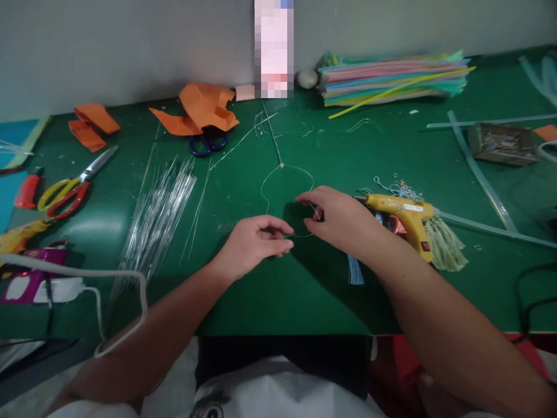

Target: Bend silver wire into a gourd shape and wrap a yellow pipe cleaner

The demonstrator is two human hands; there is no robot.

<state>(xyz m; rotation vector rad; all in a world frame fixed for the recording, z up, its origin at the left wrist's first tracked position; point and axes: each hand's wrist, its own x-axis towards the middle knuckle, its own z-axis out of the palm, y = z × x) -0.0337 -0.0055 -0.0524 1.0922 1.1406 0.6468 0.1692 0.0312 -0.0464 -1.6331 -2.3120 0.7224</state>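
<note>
A thin clear wire loop (261, 188) lies on the green table, rising from a small knot with a twisted grey stem (273, 134) that runs toward the back. My left hand (255, 244) pinches the near end of the wire between thumb and fingertips. My right hand (342, 220) curls its fingers round the right side of the same loop, with thumb and index finger slightly apart. Beside my right wrist are a yellow glue gun (402, 212), a green tassel (444, 244) and a blue tassel (355, 270), partly covered by my arm.
Loose silver wires (163, 217) lie to the left, near the red-and-yellow scissors (72, 188). Orange paper pieces (206, 107) partly cover dark blue scissors (209, 141). Pastel pipe cleaners (391, 81) sit at the back. Glue sticks (478, 168) and a small parts box (502, 144) are right.
</note>
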